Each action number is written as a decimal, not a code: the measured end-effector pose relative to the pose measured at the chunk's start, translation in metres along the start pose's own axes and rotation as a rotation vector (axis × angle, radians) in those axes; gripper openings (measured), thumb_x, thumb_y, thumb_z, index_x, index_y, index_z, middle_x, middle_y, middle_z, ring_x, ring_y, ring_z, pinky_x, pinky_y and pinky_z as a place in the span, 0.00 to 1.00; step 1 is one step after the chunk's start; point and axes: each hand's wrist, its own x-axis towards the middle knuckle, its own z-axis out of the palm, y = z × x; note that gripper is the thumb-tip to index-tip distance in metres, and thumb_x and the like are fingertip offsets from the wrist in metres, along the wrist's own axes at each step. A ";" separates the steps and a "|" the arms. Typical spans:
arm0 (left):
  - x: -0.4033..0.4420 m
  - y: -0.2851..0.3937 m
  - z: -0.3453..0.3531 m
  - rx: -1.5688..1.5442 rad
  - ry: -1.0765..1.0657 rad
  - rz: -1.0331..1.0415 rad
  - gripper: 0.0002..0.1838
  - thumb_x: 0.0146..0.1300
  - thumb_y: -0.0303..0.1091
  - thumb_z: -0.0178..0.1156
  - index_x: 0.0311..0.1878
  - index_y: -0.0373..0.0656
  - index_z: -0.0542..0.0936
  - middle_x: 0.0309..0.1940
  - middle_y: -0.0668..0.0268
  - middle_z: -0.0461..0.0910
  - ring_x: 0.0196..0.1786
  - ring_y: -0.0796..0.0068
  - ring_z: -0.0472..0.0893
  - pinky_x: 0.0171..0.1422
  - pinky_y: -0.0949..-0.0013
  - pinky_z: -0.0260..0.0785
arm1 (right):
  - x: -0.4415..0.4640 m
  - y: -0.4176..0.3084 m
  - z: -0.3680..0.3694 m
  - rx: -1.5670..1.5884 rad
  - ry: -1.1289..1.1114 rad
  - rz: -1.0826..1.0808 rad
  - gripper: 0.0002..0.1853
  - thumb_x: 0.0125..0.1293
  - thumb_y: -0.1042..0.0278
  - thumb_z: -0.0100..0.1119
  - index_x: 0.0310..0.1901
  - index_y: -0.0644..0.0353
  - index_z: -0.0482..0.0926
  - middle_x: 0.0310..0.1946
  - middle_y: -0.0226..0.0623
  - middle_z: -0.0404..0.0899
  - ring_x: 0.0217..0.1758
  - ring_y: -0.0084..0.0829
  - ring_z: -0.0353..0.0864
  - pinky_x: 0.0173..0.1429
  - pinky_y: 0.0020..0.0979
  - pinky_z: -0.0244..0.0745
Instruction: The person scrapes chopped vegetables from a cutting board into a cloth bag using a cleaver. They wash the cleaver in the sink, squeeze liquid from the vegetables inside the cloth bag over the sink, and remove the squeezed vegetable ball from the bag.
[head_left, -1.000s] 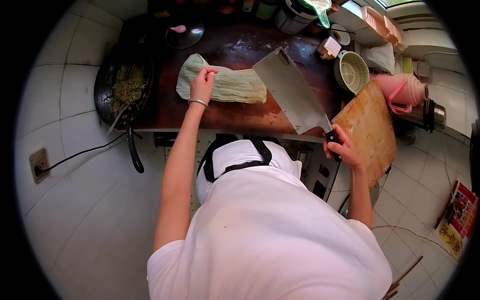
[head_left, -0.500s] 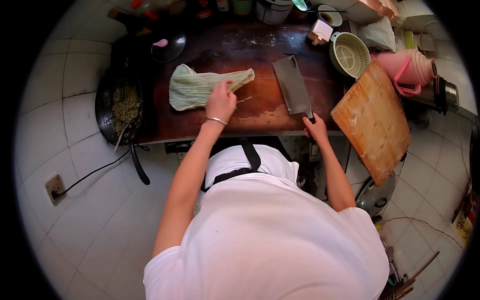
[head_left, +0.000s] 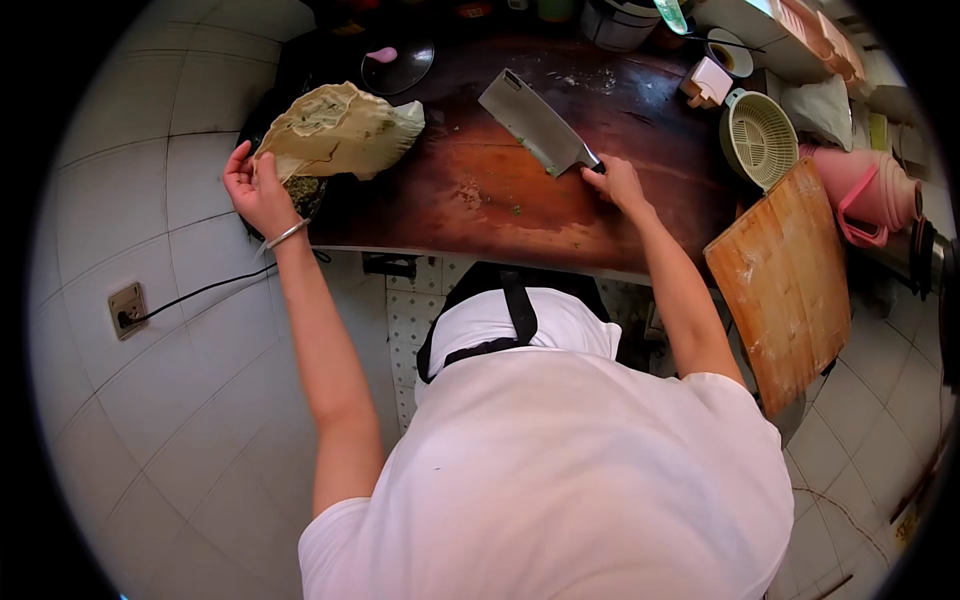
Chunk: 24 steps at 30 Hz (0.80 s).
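My left hand (head_left: pixel 260 195) holds the near left corner of a limp, creased, pale cloth (head_left: pixel 340 135), raised at the table's left end. Its cream underside faces me, with green specks stuck to it. Below the cloth, the dark pan (head_left: pixel 303 197) shows only in part, with a chopped green mixture inside. My right hand (head_left: pixel 618 185) is closed around the handle of a cleaver (head_left: pixel 540 122). The wide blade lies over the tabletop, angled away to the left, with green bits along its edge.
Wet patches and green scraps mark the dark wooden table (head_left: pixel 450 215). A glass lid (head_left: pixel 405 68) lies behind the cloth. To the right are a strainer basket (head_left: pixel 760 140), a pink thermos (head_left: pixel 865 190) and a leaning wooden board (head_left: pixel 785 280). A cord runs from the wall socket (head_left: pixel 127 310).
My left hand has lifted the cloth from the tabletop and carried it left over the pan. The cleaver has moved left and turned flatter in my right hand. The view has shifted.
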 end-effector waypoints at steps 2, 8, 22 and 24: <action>-0.001 -0.007 0.001 -0.035 0.009 -0.030 0.15 0.58 0.22 0.58 0.50 0.35 0.72 0.40 0.65 0.74 0.41 0.80 0.74 0.47 0.78 0.68 | 0.015 -0.017 -0.001 -0.052 -0.098 -0.023 0.14 0.57 0.58 0.60 0.33 0.62 0.78 0.18 0.36 0.77 0.18 0.29 0.77 0.28 0.33 0.73; -0.021 -0.009 0.017 -0.158 -0.049 -0.158 0.15 0.61 0.22 0.57 0.51 0.35 0.71 0.42 0.63 0.75 0.44 0.77 0.76 0.49 0.76 0.71 | 0.029 -0.026 -0.012 -0.171 -0.290 -0.103 0.14 0.55 0.61 0.60 0.38 0.62 0.79 0.21 0.40 0.78 0.22 0.32 0.79 0.32 0.34 0.74; -0.109 -0.061 -0.009 -0.164 -0.070 -0.170 0.31 0.55 0.54 0.67 0.47 0.38 0.69 0.39 0.69 0.69 0.40 0.81 0.70 0.50 0.78 0.64 | -0.130 0.082 -0.018 0.150 -0.003 0.110 0.12 0.53 0.62 0.59 0.33 0.63 0.77 0.16 0.34 0.71 0.18 0.26 0.71 0.26 0.30 0.66; -0.133 -0.080 -0.021 -0.149 -0.071 -0.238 0.38 0.51 0.65 0.64 0.46 0.38 0.67 0.39 0.69 0.69 0.41 0.80 0.70 0.50 0.77 0.64 | -0.175 0.096 -0.003 0.344 0.152 0.217 0.08 0.57 0.66 0.58 0.30 0.62 0.77 0.14 0.25 0.69 0.13 0.18 0.66 0.20 0.25 0.61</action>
